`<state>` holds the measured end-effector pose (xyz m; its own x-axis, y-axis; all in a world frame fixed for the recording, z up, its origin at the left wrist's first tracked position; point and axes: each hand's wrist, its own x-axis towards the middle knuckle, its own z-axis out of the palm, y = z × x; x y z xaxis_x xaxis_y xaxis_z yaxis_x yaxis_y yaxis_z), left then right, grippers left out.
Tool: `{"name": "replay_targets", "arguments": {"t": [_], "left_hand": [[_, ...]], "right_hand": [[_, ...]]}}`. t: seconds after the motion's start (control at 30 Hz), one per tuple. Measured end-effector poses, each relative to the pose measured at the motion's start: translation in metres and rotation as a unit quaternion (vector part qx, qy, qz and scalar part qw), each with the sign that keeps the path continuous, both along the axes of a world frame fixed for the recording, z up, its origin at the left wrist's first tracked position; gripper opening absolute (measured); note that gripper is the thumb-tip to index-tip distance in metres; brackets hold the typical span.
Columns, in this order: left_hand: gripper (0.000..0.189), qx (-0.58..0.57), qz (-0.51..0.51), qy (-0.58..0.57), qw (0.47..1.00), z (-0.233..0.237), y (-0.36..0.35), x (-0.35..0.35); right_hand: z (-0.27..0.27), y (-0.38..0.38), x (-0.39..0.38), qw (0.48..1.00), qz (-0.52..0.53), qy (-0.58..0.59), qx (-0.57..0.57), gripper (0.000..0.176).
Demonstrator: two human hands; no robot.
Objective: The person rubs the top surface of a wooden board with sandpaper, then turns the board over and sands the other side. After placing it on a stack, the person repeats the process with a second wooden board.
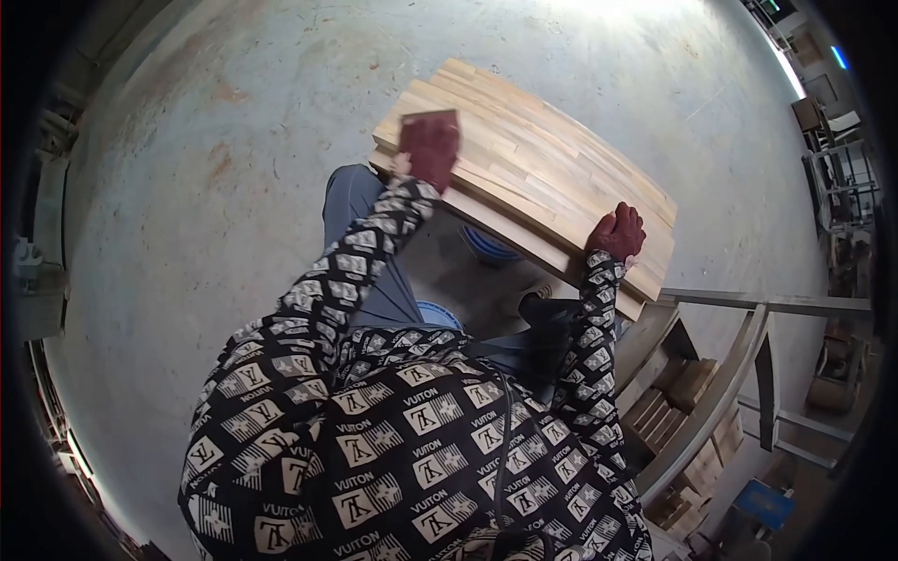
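A pale laminated wood panel (533, 150) lies slanted in front of me, with another wood board (510, 220) under its near edge. My left hand (433, 154), in a dark red glove, is closed on a flat brown piece that looks like sandpaper (430, 116). It is at the panel's left end and slightly blurred; its fingertips are hard to make out. Toward the panel's right end, my right hand (617, 232), also gloved in dark red, rests on the top near the close edge. Its thumb is apart from the slightly bent fingers.
Below the boards, between my legs, are blue round objects (435, 314), partly hidden. A metal frame (767, 351) stands at the right, with wood pieces (659, 416) stacked beside it. A blue item (765, 503) lies at lower right. Grey concrete floor (234, 112) surrounds the boards.
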<state>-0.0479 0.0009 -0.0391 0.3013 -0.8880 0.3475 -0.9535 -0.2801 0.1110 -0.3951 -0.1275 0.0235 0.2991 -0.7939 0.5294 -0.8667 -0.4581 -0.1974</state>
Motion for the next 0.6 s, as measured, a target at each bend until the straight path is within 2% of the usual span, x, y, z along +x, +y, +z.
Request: {"name": "replay_targets", "arguments": {"t": [0.03, 0.07, 0.13, 0.2, 0.23, 0.27, 0.3, 0.33, 0.4, 0.47, 0.5, 0.53, 0.57, 0.6], "left_hand": [[0.051, -0.053, 0.04, -0.015, 0.998, 0.001, 0.004, 0.023], [0.049, -0.092, 0.019, 0.001, 0.996, 0.014, 0.013, 0.043], [0.043, -0.109, 0.081, -0.008, 0.991, 0.023, 0.01, 0.04], [0.032, -0.055, 0.161, 0.086, 0.982, 0.038, -0.013, -0.003], [0.033, -0.091, 0.148, 0.05, 0.983, 0.021, -0.031, -0.027], [0.028, -0.243, 0.113, -0.01, 0.963, 0.001, -0.048, -0.062], [0.03, -0.109, 0.015, 0.1, 0.989, 0.012, -0.045, -0.1], [0.032, -0.225, -0.016, 0.172, 0.959, -0.019, -0.057, -0.147], [0.038, -0.164, -0.186, 0.019, 0.969, -0.028, -0.046, -0.208], [0.045, -0.137, -0.269, 0.146, 0.942, 0.008, -0.03, -0.227], [0.049, -0.087, -0.295, 0.142, 0.941, 0.03, -0.024, -0.213], [0.048, -0.138, -0.299, 0.154, 0.932, -0.016, -0.036, -0.213], [0.051, -0.149, -0.267, 0.066, 0.95, -0.078, -0.06, -0.2], [0.054, -0.158, -0.233, -0.023, 0.959, -0.117, -0.079, -0.18]], "right_hand": [[0.0, 0.0, 0.001, 1.0, 0.002, -0.006, -0.011, 0.017], [0.0, 0.001, 0.001, 1.0, 0.005, -0.011, -0.022, 0.017], [-0.002, 0.0, 0.0, 1.0, -0.002, -0.007, -0.015, 0.017], [-0.002, 0.001, 0.001, 1.0, -0.007, -0.002, -0.011, 0.017], [-0.002, 0.001, 0.001, 1.0, -0.006, -0.002, -0.007, 0.017], [0.0, 0.001, 0.0, 1.0, -0.004, 0.0, -0.003, 0.017], [0.003, 0.003, 0.002, 1.0, 0.0, -0.008, -0.004, 0.017], [0.004, 0.004, 0.002, 1.0, 0.003, -0.002, -0.007, 0.017], [0.001, 0.002, 0.002, 1.0, -0.002, -0.002, -0.002, 0.017], [-0.001, 0.0, 0.001, 1.0, 0.003, 0.007, -0.007, 0.017], [0.006, 0.004, 0.005, 1.0, 0.009, 0.001, -0.004, 0.017], [0.003, 0.004, 0.002, 1.0, 0.012, -0.006, 0.001, 0.017], [0.0, 0.002, 0.002, 1.0, 0.005, 0.0, -0.007, 0.017], [0.002, 0.003, 0.002, 1.0, 0.002, -0.001, -0.003, 0.017]]}}
